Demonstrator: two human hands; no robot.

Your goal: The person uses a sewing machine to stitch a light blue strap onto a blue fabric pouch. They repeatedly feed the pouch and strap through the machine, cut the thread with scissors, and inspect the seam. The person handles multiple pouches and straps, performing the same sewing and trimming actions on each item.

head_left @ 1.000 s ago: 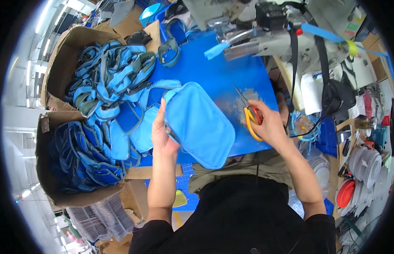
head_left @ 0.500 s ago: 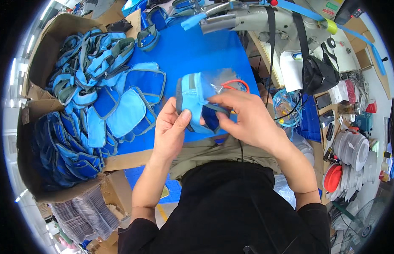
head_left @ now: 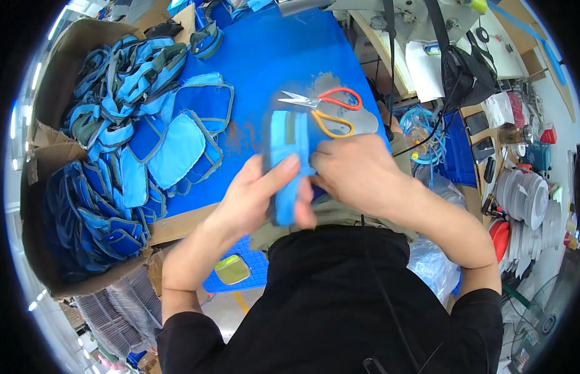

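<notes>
A light blue sewn fabric piece (head_left: 282,140) with a grey-green strip and dark edging is held up in front of me, smeared by motion. My left hand (head_left: 265,190) grips it, thumb across its front and fingers behind. At its right edge is my right hand (head_left: 355,168), with fingers curled in against the fabric; what lies between those fingertips is hidden. Just beyond the hands, scissors (head_left: 321,103) with one red and one orange handle lie on the blue table (head_left: 265,56), blades parted and pointing left.
Cardboard boxes at the left hold piled blue straps (head_left: 125,87) and stacked blue fabric pieces (head_left: 97,218). Flat light blue panels (head_left: 178,149) overlap on the table's left side. A black pouch (head_left: 467,75) hangs at the right, near a tangle of blue cord (head_left: 424,134).
The fabric piece has been turned to show its strip side and is now more upright and narrow. My right hand has drawn in lower, and the scissors have come into full sight.
</notes>
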